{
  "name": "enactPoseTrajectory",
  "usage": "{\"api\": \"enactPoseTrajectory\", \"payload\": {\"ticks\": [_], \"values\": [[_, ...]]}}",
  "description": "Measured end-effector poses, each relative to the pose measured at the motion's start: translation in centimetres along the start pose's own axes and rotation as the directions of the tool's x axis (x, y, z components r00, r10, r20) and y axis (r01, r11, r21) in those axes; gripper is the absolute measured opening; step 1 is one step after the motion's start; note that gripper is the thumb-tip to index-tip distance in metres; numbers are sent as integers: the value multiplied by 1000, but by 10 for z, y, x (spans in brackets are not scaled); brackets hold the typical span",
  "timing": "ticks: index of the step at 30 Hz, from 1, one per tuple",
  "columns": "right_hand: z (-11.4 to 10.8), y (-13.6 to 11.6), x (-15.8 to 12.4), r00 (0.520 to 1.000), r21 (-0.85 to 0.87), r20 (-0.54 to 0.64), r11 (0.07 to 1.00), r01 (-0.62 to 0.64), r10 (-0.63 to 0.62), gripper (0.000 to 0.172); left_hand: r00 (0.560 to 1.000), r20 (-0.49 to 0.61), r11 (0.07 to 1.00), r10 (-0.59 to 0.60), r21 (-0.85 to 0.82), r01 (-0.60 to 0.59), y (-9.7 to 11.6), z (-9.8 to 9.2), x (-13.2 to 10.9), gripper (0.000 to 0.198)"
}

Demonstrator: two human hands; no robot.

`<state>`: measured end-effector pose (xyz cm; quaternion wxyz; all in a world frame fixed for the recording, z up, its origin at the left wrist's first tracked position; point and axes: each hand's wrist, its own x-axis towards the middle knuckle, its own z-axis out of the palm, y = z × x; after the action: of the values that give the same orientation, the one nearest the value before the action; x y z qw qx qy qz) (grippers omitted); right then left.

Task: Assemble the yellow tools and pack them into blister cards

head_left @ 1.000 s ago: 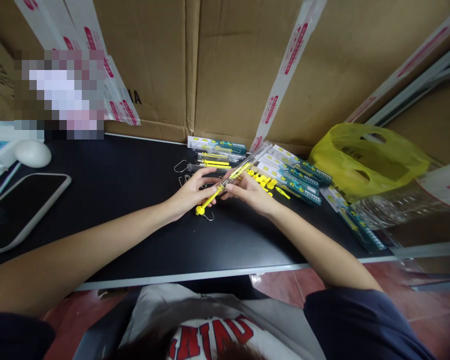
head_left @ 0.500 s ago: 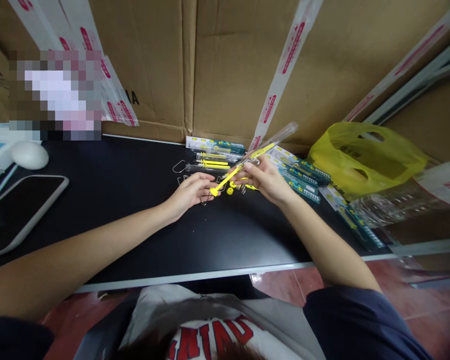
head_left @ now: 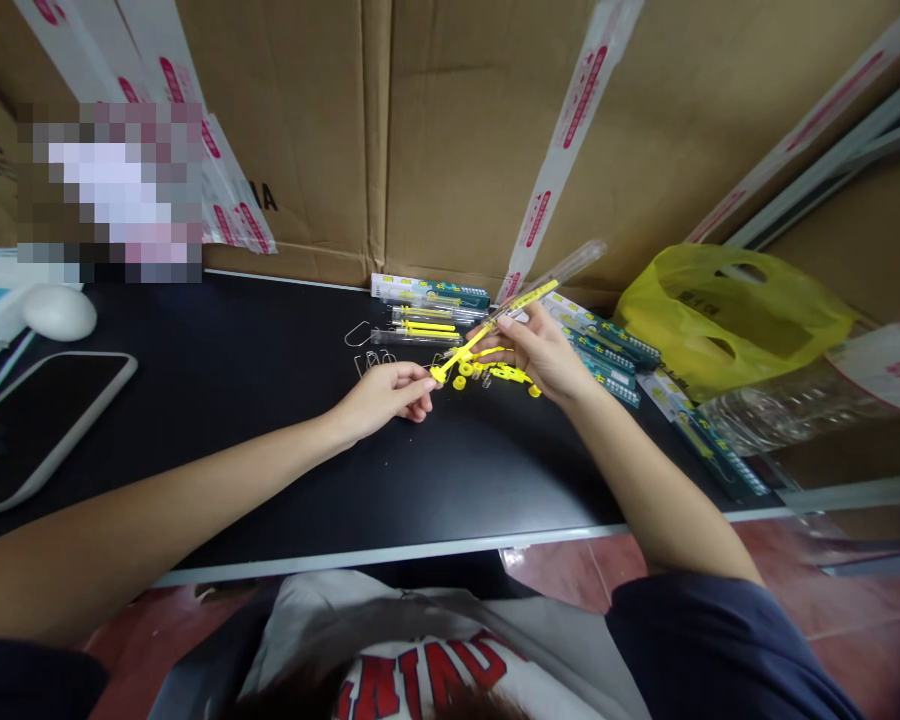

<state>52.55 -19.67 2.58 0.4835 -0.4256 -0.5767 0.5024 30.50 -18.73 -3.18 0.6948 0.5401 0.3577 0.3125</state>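
Observation:
A clear plastic tube (head_left: pixel 577 258) and a yellow rod (head_left: pixel 459 355), which look like parts of a spring scale, slant up to the right above the table. My right hand (head_left: pixel 544 352) is closed around the tube, where part of the yellow strip shows inside. At the lower end, my left hand (head_left: pixel 394 392) pinches the rod by its yellow cap (head_left: pixel 438 375). Small yellow plastic parts (head_left: pixel 506 373) and several metal springs lie just below my right hand. Bent wire hooks (head_left: pixel 375 358) rest behind my left hand.
Assembled spring scales (head_left: pixel 427 328) and printed boxes (head_left: pixel 429 289) lie at the back. More boxes (head_left: pixel 709 440) are at the right, near a yellow plastic bag (head_left: pixel 727 320) and a clear bottle (head_left: pixel 780 415). A phone (head_left: pixel 52 420) lies at left. Cardboard (head_left: pixel 480 130) stands behind the black table (head_left: pixel 270 330).
My left fingers have closed more tightly at the yellow cap, which has shifted slightly right and up. The yellow rod sits at much the same slant, with the tube still in my right hand.

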Motion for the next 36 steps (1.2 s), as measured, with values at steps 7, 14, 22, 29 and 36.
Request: {"api": "enactPoseTrajectory", "payload": {"ticks": [7, 14, 22, 29, 36], "values": [[0, 1, 0, 999, -15, 22, 1000, -24, 25, 36, 1000, -12, 999, 0, 45, 1, 0, 1, -3, 17], [4, 7, -1, 994, -65, 92, 997, -48, 54, 36, 996, -28, 992, 88, 96, -85, -1, 3, -5, 18], [17, 16, -4, 995, -111, 98, 994, 20, -9, 33, 960, 4, 928, 281, 253, -273, -2, 5, -13, 20], [28, 24, -9, 997, -92, 77, 996, 22, -15, 35, 937, 20, 871, 349, 362, -332, 0, 6, -17, 21], [33, 25, -11, 998, -84, 62, 996, -17, 22, 39, 925, 21, 835, 380, 422, -352, 0, 5, -18, 20]]}}
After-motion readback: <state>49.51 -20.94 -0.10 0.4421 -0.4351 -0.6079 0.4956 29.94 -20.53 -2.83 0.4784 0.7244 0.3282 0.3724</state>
